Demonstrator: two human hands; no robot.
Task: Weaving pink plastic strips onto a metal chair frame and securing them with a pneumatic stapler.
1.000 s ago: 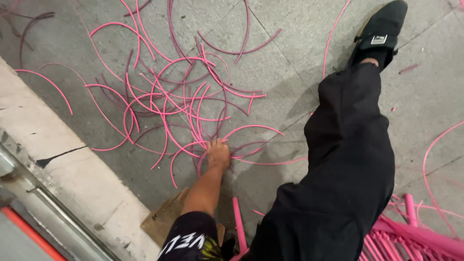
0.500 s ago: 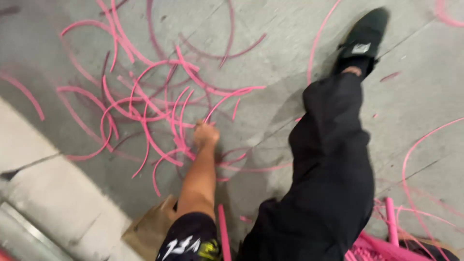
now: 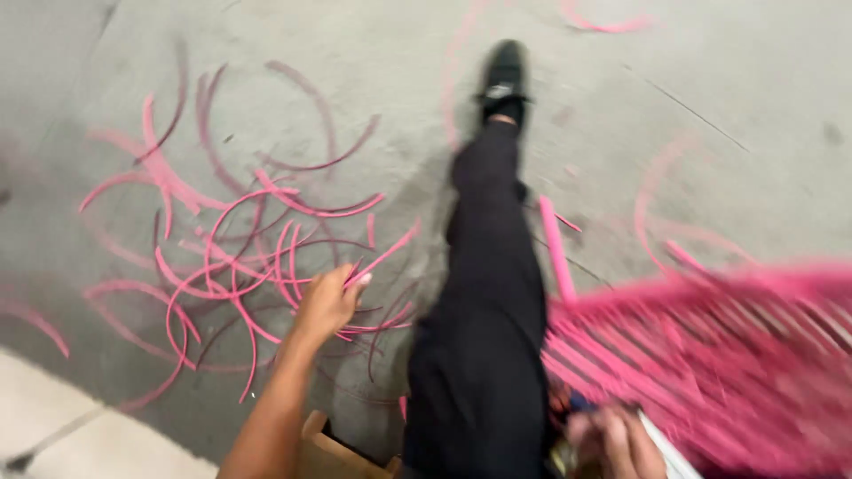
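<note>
Pink curved plastic strips (image 3: pixel 266 266) w/ left hand (image 3: pixel 327 304)

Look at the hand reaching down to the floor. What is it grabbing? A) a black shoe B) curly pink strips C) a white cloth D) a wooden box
B: the left hand closes its grip among the curly pink strips scattered on the grey floor.

Pink cord strip (image 3: pixel 377 262), thin and curved, pinched in left grip (image 3: pixel 330 302), trailing up-right above floor.
</note>
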